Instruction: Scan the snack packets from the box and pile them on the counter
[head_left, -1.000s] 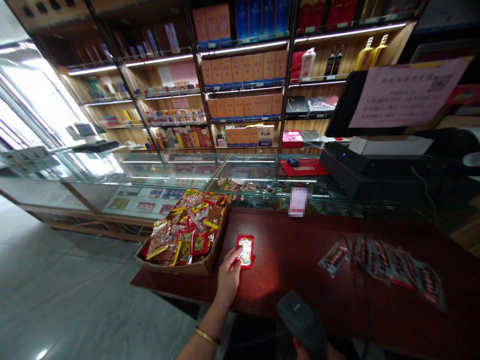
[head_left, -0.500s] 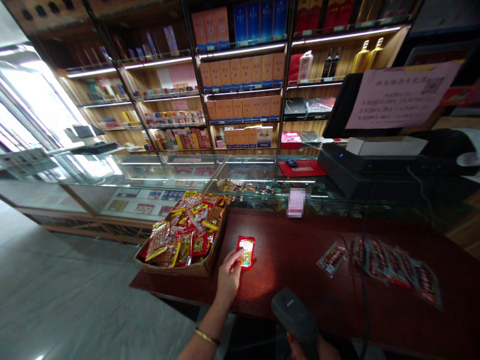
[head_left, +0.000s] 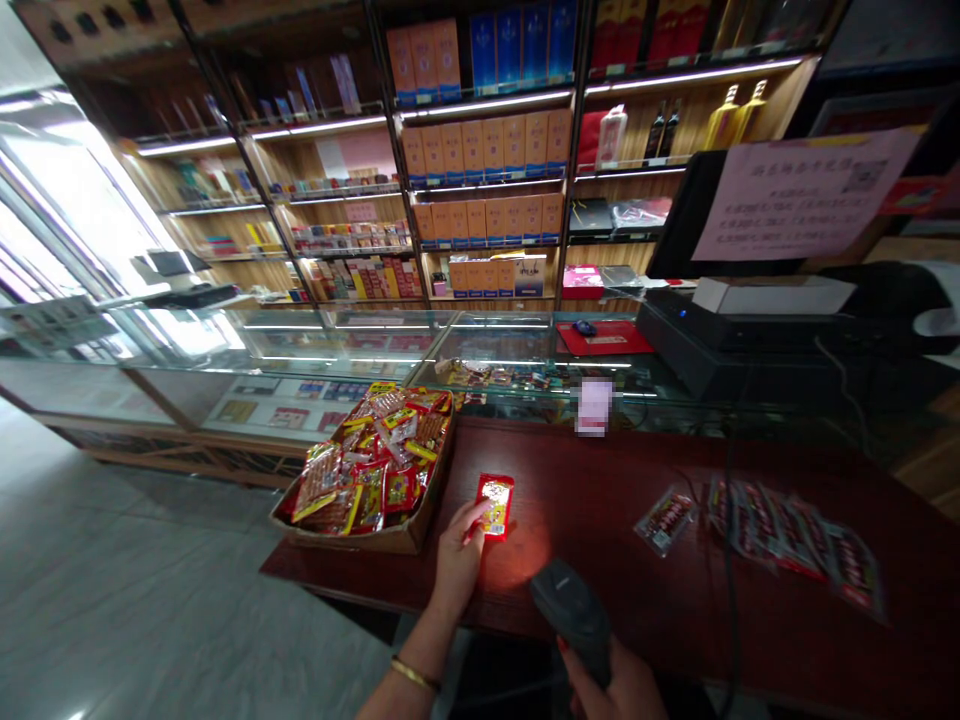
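Between the fingers of my left hand is a small red and yellow snack packet, held just at or over the dark red counter. A bright patch of light falls on the packet's face. My right hand, at the bottom edge, is wrapped round the handle of a dark grey barcode scanner, whose head points toward the packet. Left of my left hand stands a cardboard box heaped with similar snack packets.
One loose packet and a fanned row of packets lie on the counter at right. A black cable crosses there. Behind are a glass display case, a monitor with a pink paper sign, and shelves of boxes.
The scanner and my right hand have moved slightly up and left, showing more of the hand. My left hand and the packet have shifted a little to the right.
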